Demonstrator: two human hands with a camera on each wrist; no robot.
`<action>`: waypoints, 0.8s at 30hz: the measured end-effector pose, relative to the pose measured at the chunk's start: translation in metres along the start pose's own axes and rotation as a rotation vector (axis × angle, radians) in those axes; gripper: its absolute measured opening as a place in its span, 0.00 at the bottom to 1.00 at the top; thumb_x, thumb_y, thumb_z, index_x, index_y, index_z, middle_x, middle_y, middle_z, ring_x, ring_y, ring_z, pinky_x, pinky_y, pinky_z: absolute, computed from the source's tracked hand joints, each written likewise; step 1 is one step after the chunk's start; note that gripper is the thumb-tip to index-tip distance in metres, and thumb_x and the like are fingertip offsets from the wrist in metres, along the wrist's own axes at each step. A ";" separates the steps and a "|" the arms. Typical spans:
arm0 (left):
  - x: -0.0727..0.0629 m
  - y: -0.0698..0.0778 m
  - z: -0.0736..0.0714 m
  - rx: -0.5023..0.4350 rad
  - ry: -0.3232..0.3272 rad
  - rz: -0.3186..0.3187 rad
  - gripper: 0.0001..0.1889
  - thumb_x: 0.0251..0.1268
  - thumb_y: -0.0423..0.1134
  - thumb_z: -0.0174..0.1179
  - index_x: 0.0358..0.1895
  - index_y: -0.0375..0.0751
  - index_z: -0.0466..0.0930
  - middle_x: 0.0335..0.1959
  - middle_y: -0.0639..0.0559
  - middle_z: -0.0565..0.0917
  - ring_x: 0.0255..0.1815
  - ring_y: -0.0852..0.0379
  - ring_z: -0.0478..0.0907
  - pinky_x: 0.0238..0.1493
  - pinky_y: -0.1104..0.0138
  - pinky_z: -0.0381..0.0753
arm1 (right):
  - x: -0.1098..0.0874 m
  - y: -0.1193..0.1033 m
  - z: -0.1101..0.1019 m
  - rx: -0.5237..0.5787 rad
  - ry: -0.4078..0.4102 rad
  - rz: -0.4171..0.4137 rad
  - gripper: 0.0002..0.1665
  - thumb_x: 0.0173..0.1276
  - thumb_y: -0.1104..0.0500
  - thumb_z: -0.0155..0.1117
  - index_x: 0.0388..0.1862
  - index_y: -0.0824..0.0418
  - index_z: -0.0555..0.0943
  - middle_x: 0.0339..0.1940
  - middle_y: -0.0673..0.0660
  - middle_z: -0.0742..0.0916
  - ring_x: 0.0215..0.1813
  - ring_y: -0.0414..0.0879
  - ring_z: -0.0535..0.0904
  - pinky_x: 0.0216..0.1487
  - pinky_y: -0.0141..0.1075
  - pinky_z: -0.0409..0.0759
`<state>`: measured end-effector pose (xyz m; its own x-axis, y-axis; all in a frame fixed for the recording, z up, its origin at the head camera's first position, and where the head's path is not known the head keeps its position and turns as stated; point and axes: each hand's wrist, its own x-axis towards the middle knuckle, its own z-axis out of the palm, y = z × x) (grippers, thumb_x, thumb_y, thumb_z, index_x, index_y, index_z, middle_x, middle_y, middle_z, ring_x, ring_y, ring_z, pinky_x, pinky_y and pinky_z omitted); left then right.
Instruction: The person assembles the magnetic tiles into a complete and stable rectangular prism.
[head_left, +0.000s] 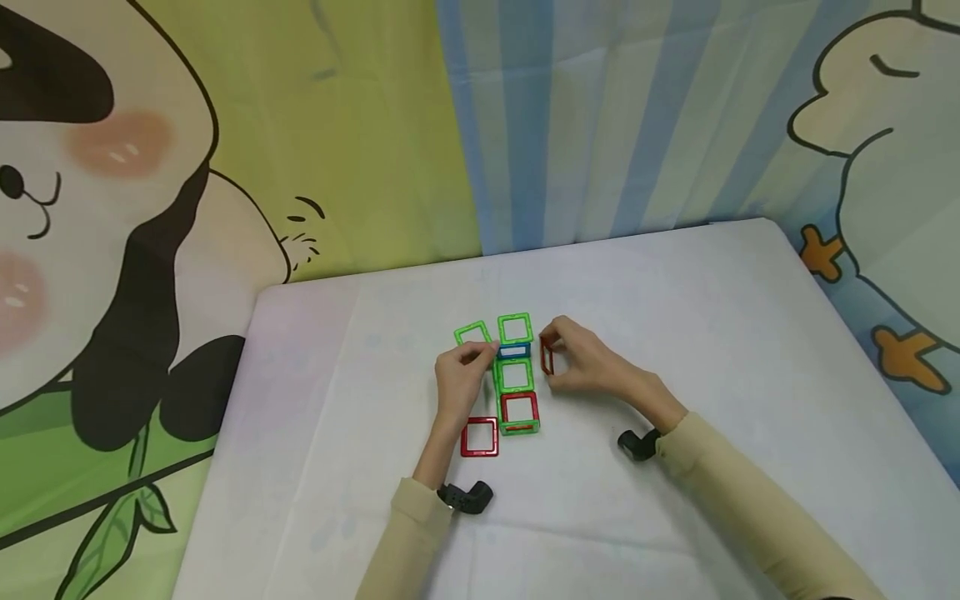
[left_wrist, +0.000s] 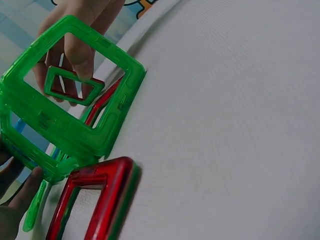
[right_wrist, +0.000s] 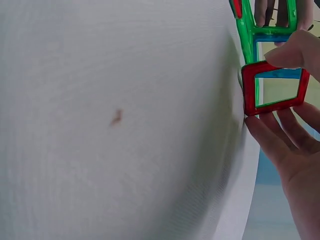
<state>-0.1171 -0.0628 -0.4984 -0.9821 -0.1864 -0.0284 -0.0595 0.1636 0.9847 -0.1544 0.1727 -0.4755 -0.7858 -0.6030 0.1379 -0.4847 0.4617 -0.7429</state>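
A small structure of square, see-through magnetic tiles (head_left: 516,377), mostly green with blue and red ones, stands on the white table. My left hand (head_left: 461,379) is at its left side, thumb and finger pinching a tile edge near the blue tile (head_left: 513,351). Just right of the structure, my right hand (head_left: 588,358) grips a red magnetic tile (right_wrist: 250,90) on edge between thumb and fingers. That held tile shows green along its inner side; I cannot tell whether it is two tiles together. Nearest the left wrist camera, a large green tile (left_wrist: 122,60) stands upright.
A loose-looking red tile (head_left: 480,455) lies by the structure's near left corner, below my left hand. Another green tile (head_left: 470,327) tilts at the far left. The white table (head_left: 675,300) ends at a printed cloth backdrop (head_left: 360,125). Both wrists carry black cameras (head_left: 468,498).
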 end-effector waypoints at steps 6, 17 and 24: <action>0.001 -0.001 -0.001 -0.001 -0.005 -0.002 0.12 0.67 0.48 0.70 0.35 0.42 0.91 0.33 0.50 0.88 0.35 0.56 0.82 0.37 0.69 0.78 | -0.001 0.001 0.005 0.066 0.008 0.015 0.33 0.50 0.71 0.75 0.54 0.68 0.71 0.56 0.66 0.81 0.62 0.57 0.81 0.61 0.46 0.82; 0.002 -0.003 -0.001 0.001 -0.007 -0.001 0.12 0.66 0.49 0.71 0.35 0.43 0.91 0.33 0.50 0.88 0.34 0.56 0.82 0.38 0.69 0.78 | 0.000 0.001 0.012 0.128 -0.008 0.060 0.34 0.48 0.71 0.76 0.53 0.67 0.69 0.58 0.66 0.79 0.67 0.60 0.79 0.63 0.44 0.81; 0.002 -0.001 0.000 -0.015 0.003 -0.002 0.12 0.66 0.47 0.71 0.35 0.42 0.92 0.33 0.50 0.89 0.34 0.57 0.82 0.38 0.69 0.78 | 0.003 0.003 0.013 0.176 -0.013 0.029 0.34 0.48 0.73 0.76 0.52 0.67 0.69 0.57 0.65 0.80 0.68 0.60 0.78 0.64 0.43 0.80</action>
<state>-0.1191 -0.0635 -0.4996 -0.9814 -0.1895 -0.0297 -0.0587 0.1491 0.9871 -0.1530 0.1641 -0.4855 -0.7931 -0.5996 0.1073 -0.3862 0.3587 -0.8498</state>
